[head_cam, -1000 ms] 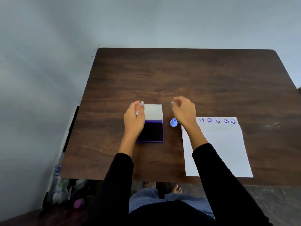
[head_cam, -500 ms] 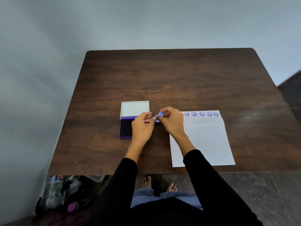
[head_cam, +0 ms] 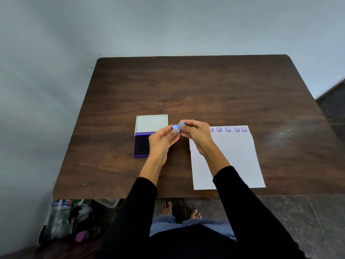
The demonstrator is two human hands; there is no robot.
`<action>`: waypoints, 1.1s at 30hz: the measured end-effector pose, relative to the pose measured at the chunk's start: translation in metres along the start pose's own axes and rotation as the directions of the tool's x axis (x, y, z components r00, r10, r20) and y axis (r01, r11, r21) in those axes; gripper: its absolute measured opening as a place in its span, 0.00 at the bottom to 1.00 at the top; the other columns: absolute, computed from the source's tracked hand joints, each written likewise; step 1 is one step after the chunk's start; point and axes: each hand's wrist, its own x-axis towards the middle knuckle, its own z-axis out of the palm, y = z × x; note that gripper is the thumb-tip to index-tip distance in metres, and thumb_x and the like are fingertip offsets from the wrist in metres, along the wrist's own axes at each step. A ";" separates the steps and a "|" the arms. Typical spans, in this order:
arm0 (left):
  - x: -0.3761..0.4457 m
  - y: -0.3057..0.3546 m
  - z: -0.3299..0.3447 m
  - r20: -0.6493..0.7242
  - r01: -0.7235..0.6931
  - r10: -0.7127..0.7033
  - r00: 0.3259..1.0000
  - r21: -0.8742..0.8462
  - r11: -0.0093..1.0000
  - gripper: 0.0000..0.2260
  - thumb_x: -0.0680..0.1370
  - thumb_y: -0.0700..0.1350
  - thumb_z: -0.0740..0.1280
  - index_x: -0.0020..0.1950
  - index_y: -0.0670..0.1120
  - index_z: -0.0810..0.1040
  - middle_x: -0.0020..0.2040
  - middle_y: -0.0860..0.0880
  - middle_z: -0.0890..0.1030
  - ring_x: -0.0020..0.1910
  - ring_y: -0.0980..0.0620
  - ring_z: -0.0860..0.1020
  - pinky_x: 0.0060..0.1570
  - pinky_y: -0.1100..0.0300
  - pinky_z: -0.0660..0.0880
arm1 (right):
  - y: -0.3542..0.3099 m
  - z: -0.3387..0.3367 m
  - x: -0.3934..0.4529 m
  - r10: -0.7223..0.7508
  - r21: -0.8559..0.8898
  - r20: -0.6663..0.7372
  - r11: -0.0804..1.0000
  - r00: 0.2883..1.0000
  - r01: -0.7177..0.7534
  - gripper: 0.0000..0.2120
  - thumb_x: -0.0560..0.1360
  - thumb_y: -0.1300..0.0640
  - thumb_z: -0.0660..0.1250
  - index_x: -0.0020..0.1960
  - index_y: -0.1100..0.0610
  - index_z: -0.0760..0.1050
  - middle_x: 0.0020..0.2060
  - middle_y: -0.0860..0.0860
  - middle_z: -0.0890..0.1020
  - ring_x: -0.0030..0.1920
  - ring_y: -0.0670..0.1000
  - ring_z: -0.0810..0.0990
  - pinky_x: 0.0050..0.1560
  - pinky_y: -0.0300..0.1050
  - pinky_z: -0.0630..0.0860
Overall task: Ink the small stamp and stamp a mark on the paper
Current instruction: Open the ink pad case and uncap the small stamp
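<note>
A small light-blue stamp [head_cam: 176, 128] is held above the table between the fingertips of both hands. My left hand [head_cam: 162, 142] pinches it from the left, my right hand [head_cam: 196, 132] from the right. Below and to the left lies the open purple ink pad [head_cam: 141, 146], its white lid [head_cam: 151, 123] flipped back; my left hand hides its right part. The white paper [head_cam: 233, 156] lies to the right, with a row of several purple smiley marks [head_cam: 228, 129] along its top edge.
The dark wooden table [head_cam: 186, 90] stands against a pale wall. Bottles and bags [head_cam: 63, 217] sit on the floor under the table's left front corner. My bare feet [head_cam: 179, 212] show below the front edge.
One second ago the stamp stood on the table between the pad and the paper, with both hands apart. My right hand picked it up, and both hands now hold it together.
</note>
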 end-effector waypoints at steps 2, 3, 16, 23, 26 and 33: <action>0.000 0.000 0.001 -0.003 -0.005 0.005 1.000 -0.006 1.000 0.15 0.73 0.35 0.69 0.60 0.38 0.78 0.55 0.42 0.82 0.53 0.46 0.82 0.54 0.56 0.79 | -0.001 -0.001 0.000 -0.025 -0.035 0.015 0.999 1.000 0.026 0.12 0.73 0.64 0.68 0.56 0.64 0.78 0.51 0.60 0.82 0.50 0.54 0.82 0.52 0.45 0.80; 0.000 0.000 0.001 -0.005 -0.009 0.009 1.000 -0.005 1.000 0.15 0.73 0.35 0.69 0.60 0.38 0.78 0.55 0.43 0.82 0.53 0.46 0.82 0.52 0.56 0.79 | -0.001 -0.001 0.000 -0.039 -0.047 0.024 0.998 0.999 0.040 0.12 0.73 0.65 0.68 0.57 0.64 0.78 0.52 0.60 0.82 0.51 0.55 0.82 0.54 0.46 0.80; 0.000 -0.004 0.004 0.019 -0.106 0.105 0.994 0.076 0.991 0.14 0.73 0.37 0.70 0.59 0.39 0.79 0.50 0.47 0.83 0.50 0.49 0.83 0.52 0.57 0.80 | 0.002 0.000 -0.001 -0.007 -0.094 -0.024 0.996 1.000 0.005 0.15 0.71 0.54 0.72 0.53 0.62 0.78 0.48 0.60 0.84 0.45 0.52 0.83 0.43 0.39 0.81; 0.001 -0.005 -0.002 0.014 -0.045 0.045 0.999 -0.005 0.999 0.13 0.73 0.36 0.70 0.57 0.39 0.80 0.46 0.49 0.84 0.48 0.50 0.83 0.47 0.61 0.81 | 0.000 -0.003 -0.003 -0.047 -0.090 0.058 0.995 0.997 0.052 0.14 0.73 0.66 0.68 0.58 0.63 0.77 0.55 0.60 0.82 0.54 0.55 0.81 0.59 0.49 0.77; 0.001 -0.005 -0.002 0.014 -0.017 0.018 1.000 -0.035 0.999 0.13 0.73 0.36 0.70 0.57 0.39 0.80 0.46 0.49 0.83 0.48 0.50 0.83 0.45 0.61 0.81 | 0.000 -0.006 -0.002 -0.061 -0.086 0.103 0.994 0.993 0.070 0.15 0.73 0.68 0.66 0.60 0.63 0.76 0.57 0.59 0.81 0.55 0.54 0.80 0.60 0.46 0.76; 0.000 -0.004 0.003 0.077 0.026 -0.021 0.997 -0.066 0.997 0.12 0.74 0.35 0.69 0.58 0.38 0.79 0.49 0.45 0.83 0.46 0.49 0.83 0.43 0.62 0.81 | 0.001 -0.016 0.000 -0.111 -0.056 0.153 0.991 0.982 0.121 0.16 0.74 0.70 0.64 0.61 0.62 0.75 0.57 0.57 0.80 0.56 0.52 0.79 0.52 0.36 0.77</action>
